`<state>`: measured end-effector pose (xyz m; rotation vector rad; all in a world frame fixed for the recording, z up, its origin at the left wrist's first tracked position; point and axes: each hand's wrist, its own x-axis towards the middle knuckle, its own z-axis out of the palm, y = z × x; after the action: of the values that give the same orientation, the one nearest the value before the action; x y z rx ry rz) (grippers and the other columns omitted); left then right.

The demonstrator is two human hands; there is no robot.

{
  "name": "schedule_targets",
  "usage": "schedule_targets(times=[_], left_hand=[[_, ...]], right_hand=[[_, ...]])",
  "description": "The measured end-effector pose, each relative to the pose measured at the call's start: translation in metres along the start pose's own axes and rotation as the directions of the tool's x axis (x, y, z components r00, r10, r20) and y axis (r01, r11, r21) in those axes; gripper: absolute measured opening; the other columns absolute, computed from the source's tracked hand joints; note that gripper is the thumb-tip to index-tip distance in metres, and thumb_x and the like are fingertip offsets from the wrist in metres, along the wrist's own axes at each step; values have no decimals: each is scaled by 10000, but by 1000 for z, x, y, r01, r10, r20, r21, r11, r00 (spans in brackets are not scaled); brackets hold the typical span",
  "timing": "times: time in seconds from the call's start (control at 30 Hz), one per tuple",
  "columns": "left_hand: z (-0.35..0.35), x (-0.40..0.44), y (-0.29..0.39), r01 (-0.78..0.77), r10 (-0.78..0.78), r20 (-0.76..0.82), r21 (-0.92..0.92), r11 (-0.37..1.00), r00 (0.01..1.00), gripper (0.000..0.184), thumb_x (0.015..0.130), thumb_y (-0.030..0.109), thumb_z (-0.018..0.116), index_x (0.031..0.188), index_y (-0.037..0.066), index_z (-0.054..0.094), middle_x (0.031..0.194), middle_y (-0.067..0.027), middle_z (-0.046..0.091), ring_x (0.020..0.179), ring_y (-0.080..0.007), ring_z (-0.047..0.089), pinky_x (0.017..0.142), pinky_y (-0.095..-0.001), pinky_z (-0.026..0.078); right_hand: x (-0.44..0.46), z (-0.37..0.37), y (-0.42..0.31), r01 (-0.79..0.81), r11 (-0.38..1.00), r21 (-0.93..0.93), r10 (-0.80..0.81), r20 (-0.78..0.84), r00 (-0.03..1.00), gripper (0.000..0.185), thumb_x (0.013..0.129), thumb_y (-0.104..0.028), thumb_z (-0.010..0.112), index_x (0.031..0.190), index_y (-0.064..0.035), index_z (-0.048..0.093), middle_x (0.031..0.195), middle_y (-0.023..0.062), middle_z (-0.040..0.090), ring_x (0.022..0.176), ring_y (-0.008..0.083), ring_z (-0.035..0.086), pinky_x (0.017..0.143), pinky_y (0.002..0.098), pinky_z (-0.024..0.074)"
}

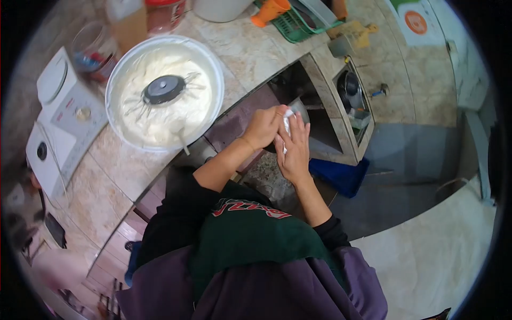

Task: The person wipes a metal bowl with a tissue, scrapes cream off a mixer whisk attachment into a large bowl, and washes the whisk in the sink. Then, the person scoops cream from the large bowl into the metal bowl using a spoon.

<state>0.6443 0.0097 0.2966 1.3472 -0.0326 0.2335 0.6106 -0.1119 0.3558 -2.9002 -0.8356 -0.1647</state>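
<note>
My hands meet in front of me, past the counter's edge, with a small white crumpled wad [287, 122] pressed between them. Whether it is tissue or cloth I cannot tell. My left hand [264, 128] is closed on its upper part. From the other side my right hand [295, 152] presses it, fingers fairly straight and close together. To the left on the counter stands a white tub [220, 101] of pale, thick cream [154, 125]. A dark round whisk head with wires [164, 89] rests in the cream, and a spoon-like utensil [180, 137] leans on the near rim.
A white mixer body [69, 125] stands left of the tub. Behind are a clear plastic cup [95, 50], a red-lidded container [164, 16] and a green basket [296, 29]. A sink [352, 98] is at the right, with a blue tray [341, 178] below it.
</note>
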Motion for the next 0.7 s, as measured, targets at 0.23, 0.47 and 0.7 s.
schedule_targets(times=[0.23, 0.47, 0.7], left_hand=[[-1, 10, 20, -117, 115, 24, 109, 987, 993, 345, 976, 284, 483, 844, -8, 613, 594, -207, 498, 479, -263, 517, 476, -351, 389], [8, 8, 30, -155, 153, 47, 64, 986, 987, 339, 970, 260, 506, 780, -12, 572, 559, -142, 428, 474, -176, 415, 465, -311, 364], [17, -1, 32, -130, 130, -48, -10, 991, 990, 355, 992, 212, 461, 743, -29, 534, 587, -11, 393, 586, -70, 375, 511, -255, 353]], right_hand=[[28, -31, -3, -105, 994, 13, 105, -169, 980, 373, 958, -209, 426, 1290, -86, 543, 1416, 155, 399, 1363, 350, 282, 1105, 564, 70], [53, -47, 69, -307, 520, 797, 474, 30, 880, 406, 963, -289, 437, 1249, -31, 566, 1273, 118, 550, 1215, 248, 475, 1051, 352, 294], [25, -7, 130, -465, -271, 843, 675, 510, 533, 319, 927, -304, 483, 1030, -43, 635, 912, 84, 649, 801, 195, 621, 672, 336, 495]])
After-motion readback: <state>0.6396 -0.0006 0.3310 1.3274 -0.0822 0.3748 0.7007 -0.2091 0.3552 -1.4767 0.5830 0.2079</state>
